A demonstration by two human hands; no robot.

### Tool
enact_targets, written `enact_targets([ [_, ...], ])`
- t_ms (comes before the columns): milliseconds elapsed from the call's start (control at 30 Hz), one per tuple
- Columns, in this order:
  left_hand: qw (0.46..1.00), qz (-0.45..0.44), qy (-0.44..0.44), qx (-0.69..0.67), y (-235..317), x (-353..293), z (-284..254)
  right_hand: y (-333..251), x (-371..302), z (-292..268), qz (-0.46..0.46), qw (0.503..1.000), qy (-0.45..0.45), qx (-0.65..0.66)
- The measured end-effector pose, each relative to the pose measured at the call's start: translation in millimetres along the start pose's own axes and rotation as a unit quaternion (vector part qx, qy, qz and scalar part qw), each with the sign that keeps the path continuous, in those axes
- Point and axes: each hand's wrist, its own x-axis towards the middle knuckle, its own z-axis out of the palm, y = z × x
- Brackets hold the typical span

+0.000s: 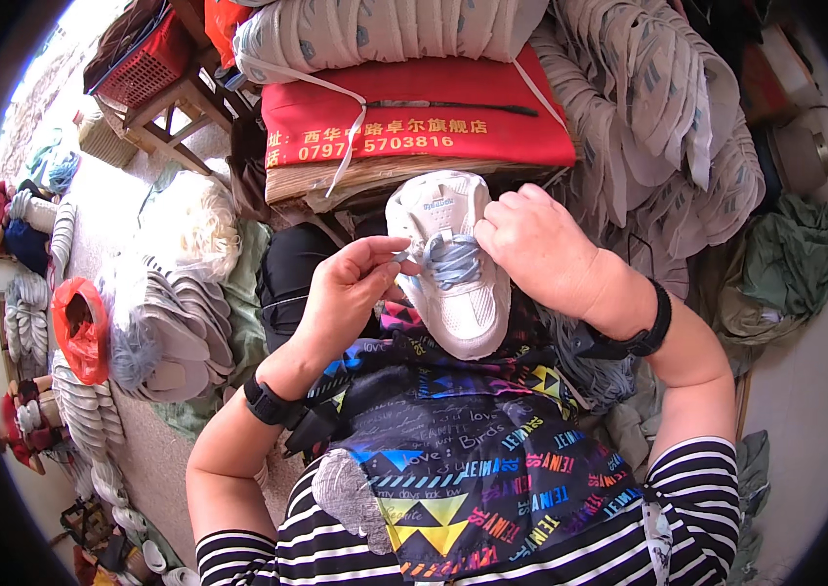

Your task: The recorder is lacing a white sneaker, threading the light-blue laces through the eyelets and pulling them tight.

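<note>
A white shoe upper [473, 317] with light blue laces [453, 262] across its front is in front of me, toe toward my body. My left hand [351, 288] is at its left edge, thumb and forefinger pinched on a bit of blue lace. On the opposite edge, my right hand [541, 239] has its fingers curled closed against the upper's side. Whether a lace end is also inside those fingers is hidden. Beneath the upper lies my dark, colourfully printed apron [492, 459].
A low wooden bench [302, 184] under a red cloth [414, 83] bears a roll of white uppers [385, 34] and a thin dark tool [453, 104]. More uppers [643, 98] hang at right. Left are lace bundles [194, 230], stacked uppers [175, 337] and a red bag [80, 332].
</note>
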Motion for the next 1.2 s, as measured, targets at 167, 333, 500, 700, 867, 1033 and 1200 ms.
enact_targets([
  [167,1.000,0.015,0.021,-0.014,-10.9,3.0,-3.8,12.1,10.7,-1.4,-0.052,0.996,0.066,-0.023],
  [333,0.997,-0.044,0.030,-0.050,-13.0,2.0,-6.8,33.8,14.1,11.2,-0.084,0.989,0.068,0.100],
  [500,0.994,-0.100,-0.015,0.051,-14.1,0.6,-6.1,40.7,10.3,13.8,-0.105,0.990,0.048,0.085],
  [700,0.999,-0.030,0.026,0.017,-8.3,2.7,1.9,39.0,2.7,22.4,-0.043,0.983,0.055,0.168],
  [867,0.996,0.055,0.051,0.057,-10.8,10.7,6.0,43.3,4.2,19.4,0.019,0.966,0.009,0.257],
  [1033,0.991,0.035,0.059,0.113,-17.8,15.1,6.9,40.5,17.2,26.1,0.089,0.904,-0.058,0.414],
  [1200,0.990,0.020,0.061,0.128,-16.3,8.1,6.3,28.8,18.6,23.4,0.237,0.727,-0.038,0.643],
])
